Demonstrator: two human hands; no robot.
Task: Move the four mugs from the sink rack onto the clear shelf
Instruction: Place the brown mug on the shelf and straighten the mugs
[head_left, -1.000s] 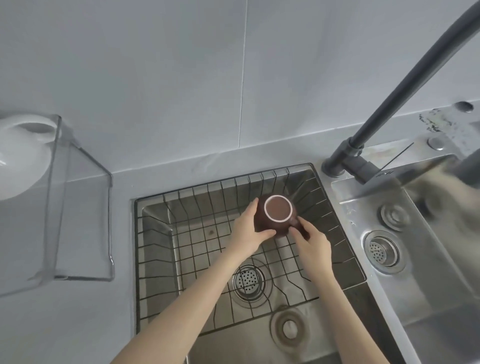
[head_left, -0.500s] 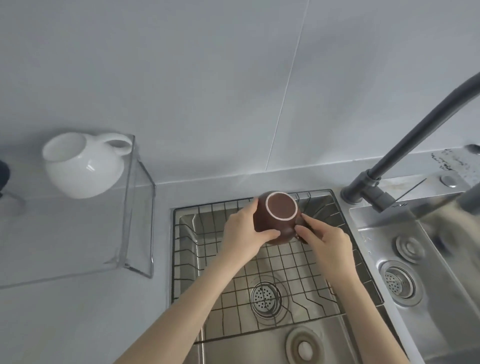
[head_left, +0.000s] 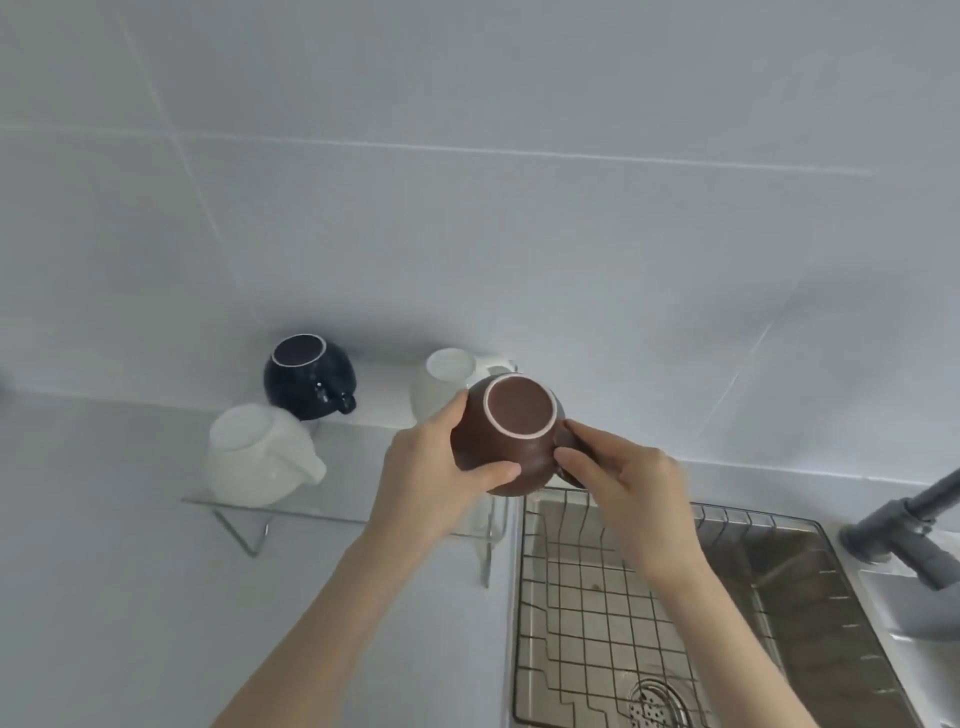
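Both hands hold one inverted brown mug above the right end of the clear shelf

The left hand wraps the side of the round brown glazed mug, thumb across its front wall; the right hand pinches the mug's handle between thumb and fingers. The mug is upside down, its pale-rimmed base facing up, clear of the wire sink rack that sits in the steel sink. Three mugs stand inverted on the transparent shelf with wire legs: a white rounded mug at the front left, a dark blue speckled mug behind it, and a second white mug partly hidden behind the brown one. A grey faucet stands at the far right
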